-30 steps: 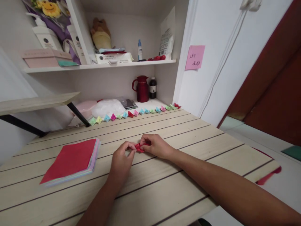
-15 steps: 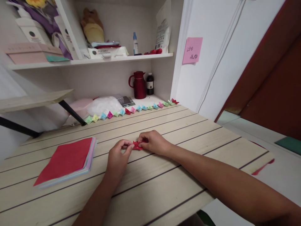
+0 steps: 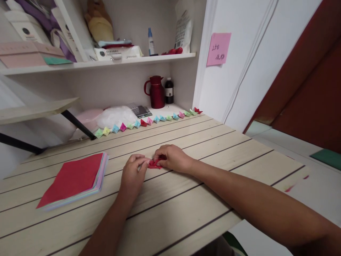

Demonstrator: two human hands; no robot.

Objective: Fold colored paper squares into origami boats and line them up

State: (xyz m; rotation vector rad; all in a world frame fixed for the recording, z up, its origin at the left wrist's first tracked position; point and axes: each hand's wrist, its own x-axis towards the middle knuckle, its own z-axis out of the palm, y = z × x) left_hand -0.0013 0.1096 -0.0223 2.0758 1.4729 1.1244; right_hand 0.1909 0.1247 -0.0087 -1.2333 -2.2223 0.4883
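A small folded piece of red paper (image 3: 155,164) lies low over the middle of the table, partly covered by fingers. My left hand (image 3: 135,169) pinches its left end between thumb and forefinger. On the other end, the thumb and fingers of my right hand (image 3: 172,159) are closed. Left of my hands lies a stack of square coloured paper (image 3: 73,179) with a red sheet on top. Along the table's back edge runs a row of small folded paper boats (image 3: 143,123) in green, yellow, blue, pink and red.
The slatted wooden table (image 3: 202,209) ends at the right above a tiled floor. A raised wooden stand (image 3: 39,111) with black legs is at the left. Behind the boats are a red jug (image 3: 157,93), a dark bottle (image 3: 169,91) and a white plastic bag (image 3: 117,118), under a loaded shelf (image 3: 128,63).
The fingers of both hands have shifted slightly on the red paper, whose raised points now show less. The whole view has moved a little.
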